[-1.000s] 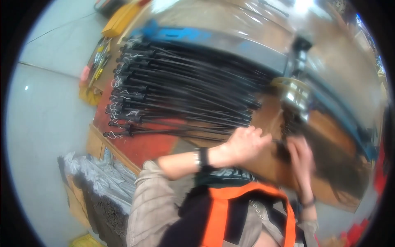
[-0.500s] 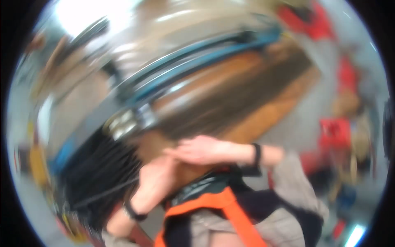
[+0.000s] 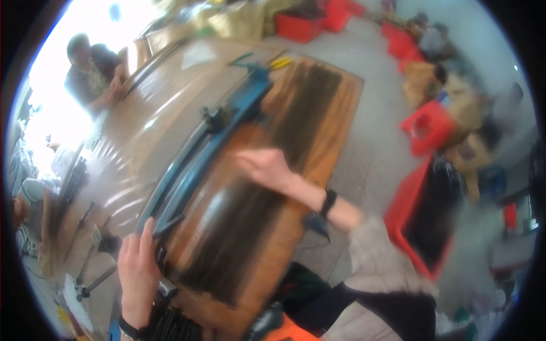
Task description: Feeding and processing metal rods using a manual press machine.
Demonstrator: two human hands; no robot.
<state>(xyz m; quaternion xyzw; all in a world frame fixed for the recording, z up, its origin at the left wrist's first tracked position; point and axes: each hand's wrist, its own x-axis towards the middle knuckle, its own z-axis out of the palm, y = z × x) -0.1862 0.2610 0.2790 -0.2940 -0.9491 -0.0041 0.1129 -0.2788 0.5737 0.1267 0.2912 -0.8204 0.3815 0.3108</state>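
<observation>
My left hand [image 3: 139,273] is at the near end of a long blue metal rail fixture [image 3: 190,165], its thumb stretched forward and its fingers bent over. What lies under those fingers is hidden; a dark handle [image 3: 170,225] sticks out right beside them. My right hand [image 3: 267,168], blurred by motion, hangs over the wooden table [image 3: 335,128] to the right of the rail. Its fingers are drawn together, and anything between them is too smeared to make out. Below it lies a wide row of thin dark rods [image 3: 233,244], side by side along the table.
Yellow-handled pliers [image 3: 280,62] lie at the rail's far end. A dark clamp [image 3: 213,118] sits on the rail. To the right stands a red crate [image 3: 392,213] with dark contents. Another person [image 3: 94,71] is at the table's far left. Black rods [image 3: 173,327] are bunched at the near edge.
My hands, close together before, are now apart: the left at the rail's near end, the right farther out above the rods. The view has turned, and the rail now runs more steeply away.
</observation>
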